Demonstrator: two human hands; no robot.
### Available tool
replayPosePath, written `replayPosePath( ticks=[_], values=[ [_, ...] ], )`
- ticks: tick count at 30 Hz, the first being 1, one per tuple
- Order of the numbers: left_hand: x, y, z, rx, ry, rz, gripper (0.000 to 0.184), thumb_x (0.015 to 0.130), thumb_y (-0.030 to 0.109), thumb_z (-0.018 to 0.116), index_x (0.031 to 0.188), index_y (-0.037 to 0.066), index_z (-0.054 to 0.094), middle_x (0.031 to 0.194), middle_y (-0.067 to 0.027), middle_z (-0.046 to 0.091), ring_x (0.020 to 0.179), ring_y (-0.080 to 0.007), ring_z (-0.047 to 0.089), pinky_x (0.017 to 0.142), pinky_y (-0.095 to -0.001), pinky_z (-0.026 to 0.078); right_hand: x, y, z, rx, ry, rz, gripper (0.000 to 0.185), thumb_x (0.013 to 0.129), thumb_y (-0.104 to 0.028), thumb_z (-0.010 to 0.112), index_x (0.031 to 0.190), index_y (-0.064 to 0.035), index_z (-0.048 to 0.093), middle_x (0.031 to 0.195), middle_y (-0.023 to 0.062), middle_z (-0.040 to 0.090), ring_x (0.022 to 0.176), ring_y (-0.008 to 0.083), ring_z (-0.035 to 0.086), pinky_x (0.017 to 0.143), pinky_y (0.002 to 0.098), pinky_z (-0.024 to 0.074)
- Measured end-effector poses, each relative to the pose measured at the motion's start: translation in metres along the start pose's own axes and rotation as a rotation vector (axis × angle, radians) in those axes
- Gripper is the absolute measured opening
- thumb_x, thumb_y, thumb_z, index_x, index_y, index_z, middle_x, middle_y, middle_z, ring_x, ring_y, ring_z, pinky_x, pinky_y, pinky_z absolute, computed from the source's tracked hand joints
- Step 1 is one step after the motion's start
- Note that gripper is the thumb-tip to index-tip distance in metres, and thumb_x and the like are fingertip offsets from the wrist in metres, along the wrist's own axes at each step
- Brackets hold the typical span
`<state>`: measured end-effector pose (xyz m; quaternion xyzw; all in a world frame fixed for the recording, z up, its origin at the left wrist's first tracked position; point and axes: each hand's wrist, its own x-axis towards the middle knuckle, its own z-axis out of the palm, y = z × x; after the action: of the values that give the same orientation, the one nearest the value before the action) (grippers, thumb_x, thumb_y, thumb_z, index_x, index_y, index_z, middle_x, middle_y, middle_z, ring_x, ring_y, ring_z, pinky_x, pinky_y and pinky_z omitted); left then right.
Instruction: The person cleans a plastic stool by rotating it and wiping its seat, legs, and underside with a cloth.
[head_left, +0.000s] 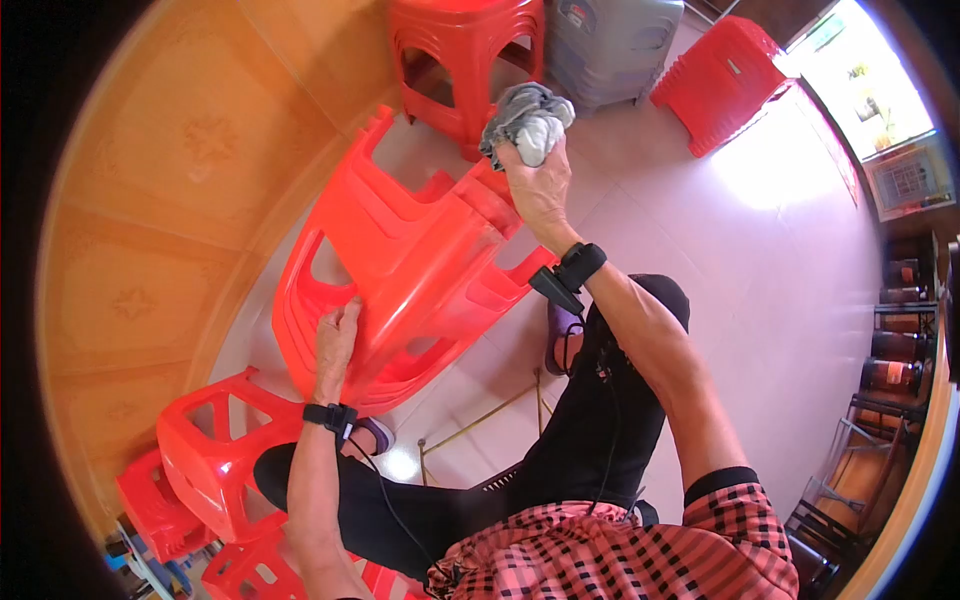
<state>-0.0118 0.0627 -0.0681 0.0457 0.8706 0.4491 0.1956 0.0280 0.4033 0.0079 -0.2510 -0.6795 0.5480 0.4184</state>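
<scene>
A red plastic stool point(400, 262) lies tipped on its side in front of my knees, its legs pointing up and away. My left hand point(338, 345) grips the stool near its seat end, fingers curled at an opening in its side. At the far end, my right hand point(540, 190) is closed around a bunched grey and white cloth point(530, 120), just beyond the stool's leg ends. Whether the cloth touches the stool is hard to tell. Black bands with cables sit on both wrists.
Upright red stools point(468, 60) stand ahead, beside a grey stool stack point(612, 50). A red stack point(718, 85) lies tilted at the far right. More red stools point(215, 450) are at my left. Orange panelled wall point(200, 150) closes the left side; shelves with jars point(895, 375) line the right.
</scene>
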Motion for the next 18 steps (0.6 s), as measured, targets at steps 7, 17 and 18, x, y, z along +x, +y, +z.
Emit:
replayPosePath(
  ticks=[7, 17, 18],
  values=[
    [-0.022, -0.013, 0.058, -0.048, 0.009, 0.050, 0.042, 0.088, 0.037, 0.056, 0.074, -0.003, 0.060, 0.064, 0.0035, 0.045, 0.064, -0.0083, 0.039, 0.055, -0.0280, 0.033, 0.004, 0.035, -0.007, -0.334, 0.029, -0.044, 0.051, 0.069, -0.036, 0.069, 0.100, -0.0020, 0.047, 0.089, 0.0239, 0.063, 0.085, 0.0406, 0.062, 0.075, 0.0465, 0.0482],
    [-0.040, -0.023, 0.099, 0.076, -0.006, 0.107, 0.040, 0.088, 0.033, 0.054, 0.078, -0.006, 0.059, 0.057, -0.0092, 0.050, 0.056, -0.0190, 0.046, 0.057, -0.0367, 0.039, 0.011, 0.086, -0.032, -0.514, 0.032, 0.323, 0.060, 0.067, -0.043, 0.068, 0.102, 0.0030, 0.052, 0.091, 0.0289, 0.063, 0.088, 0.0439, 0.062, 0.080, 0.0467, 0.0487],
    [-0.041, -0.016, 0.097, 0.224, -0.048, 0.109, 0.035, 0.086, 0.030, 0.056, 0.084, -0.005, 0.058, 0.065, -0.0133, 0.054, 0.063, -0.0256, 0.051, 0.061, -0.0389, 0.041, 0.012, 0.083, -0.033, -0.510, 0.022, 0.330, 0.060, 0.067, -0.043, 0.067, 0.102, 0.0030, 0.052, 0.090, 0.0290, 0.063, 0.087, 0.0438, 0.062, 0.079, 0.0471, 0.0488]
  ],
)
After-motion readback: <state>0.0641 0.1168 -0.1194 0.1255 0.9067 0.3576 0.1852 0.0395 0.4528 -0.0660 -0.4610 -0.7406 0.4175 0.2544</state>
